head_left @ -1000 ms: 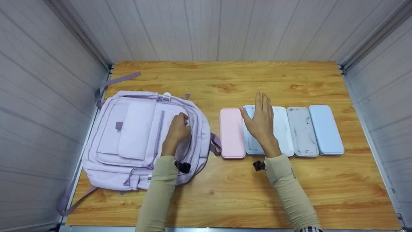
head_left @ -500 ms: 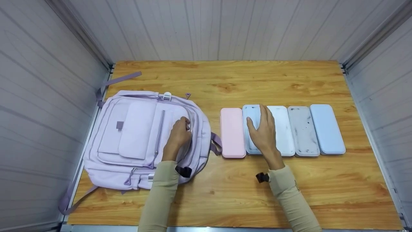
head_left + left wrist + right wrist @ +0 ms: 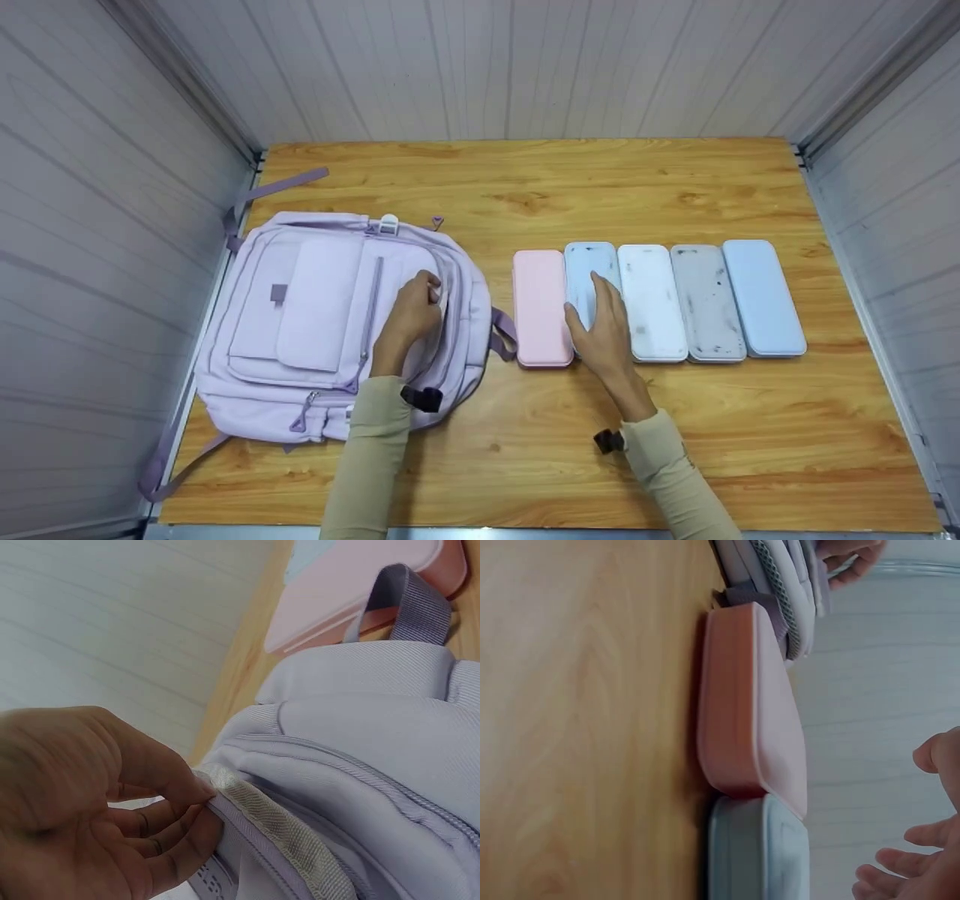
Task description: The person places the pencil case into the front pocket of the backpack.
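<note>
A pale lilac backpack lies on its back at the left, its front pocket unzipped along the right side. My left hand pinches the zippered edge of that pocket between thumb and fingers, holding it raised in the left wrist view. My right hand, fingers spread and thumb apart, hovers over a light blue pencil case with dark smudges, covering its near part. Beside that case, on its left, lies a pink pencil case. In the right wrist view, my right hand is apart from the cases and holds nothing.
Right of the smudged blue case lie a white case, a smudged grey case and a plain light blue case, all in one row. Purple straps trail from the backpack. Panel walls border the wooden table.
My right hand has drawn back toward the near edge and slightly left, uncovering the white case and the far end of the smudged blue one. The left hand keeps its pinch on the pocket edge.
</note>
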Available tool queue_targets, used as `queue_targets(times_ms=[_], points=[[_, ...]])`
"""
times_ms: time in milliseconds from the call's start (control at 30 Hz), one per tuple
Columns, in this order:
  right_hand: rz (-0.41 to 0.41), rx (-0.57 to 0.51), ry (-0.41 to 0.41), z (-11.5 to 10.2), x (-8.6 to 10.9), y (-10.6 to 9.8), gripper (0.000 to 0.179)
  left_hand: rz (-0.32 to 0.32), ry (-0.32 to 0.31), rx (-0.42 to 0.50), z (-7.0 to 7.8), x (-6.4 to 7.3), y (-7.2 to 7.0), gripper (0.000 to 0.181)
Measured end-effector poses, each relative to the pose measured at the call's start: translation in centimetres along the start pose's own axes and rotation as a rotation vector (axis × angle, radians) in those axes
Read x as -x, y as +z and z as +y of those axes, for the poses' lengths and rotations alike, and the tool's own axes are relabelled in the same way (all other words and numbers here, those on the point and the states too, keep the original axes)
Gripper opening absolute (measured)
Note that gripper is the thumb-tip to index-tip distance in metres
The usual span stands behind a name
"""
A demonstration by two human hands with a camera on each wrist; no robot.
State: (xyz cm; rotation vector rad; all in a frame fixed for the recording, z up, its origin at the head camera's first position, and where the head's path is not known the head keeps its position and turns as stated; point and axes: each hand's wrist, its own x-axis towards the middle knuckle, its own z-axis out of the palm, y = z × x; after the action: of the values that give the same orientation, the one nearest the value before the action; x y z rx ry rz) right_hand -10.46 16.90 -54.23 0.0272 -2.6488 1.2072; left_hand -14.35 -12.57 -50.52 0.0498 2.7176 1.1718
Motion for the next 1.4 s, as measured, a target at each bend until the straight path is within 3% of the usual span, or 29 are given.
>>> queue_targets(times_ms=[200,467,900,1133,1400], points=[[-0.037,-0.005,0.030,0.3,1.2,0.4,0.064,0.008,-0.008,0.024,0.8,0.6,-1.6,0.043],[-0.038,-0.008,0.014,0.2,2.5,1.1,0.065,-0.001,-0.030,0.036,2.1,1.5,-5.0,0.045],[-0.066,0.018,0.062,-0.4,4.5,1.5,0.063,0.065,-0.021,0.021,2.7,3.0,-9.7,0.043],[-0.091,0.090,0.052,-0.8,5.4,1.5,0.062,0.120,-0.025,-0.006,3.0,3.8,-11.4,0.042],[-0.198,0.212,0.135,-2.3,6.5,1.3,0.063,0.175,-0.034,-0.017,3.3,4.3,-12.3,0.040]])
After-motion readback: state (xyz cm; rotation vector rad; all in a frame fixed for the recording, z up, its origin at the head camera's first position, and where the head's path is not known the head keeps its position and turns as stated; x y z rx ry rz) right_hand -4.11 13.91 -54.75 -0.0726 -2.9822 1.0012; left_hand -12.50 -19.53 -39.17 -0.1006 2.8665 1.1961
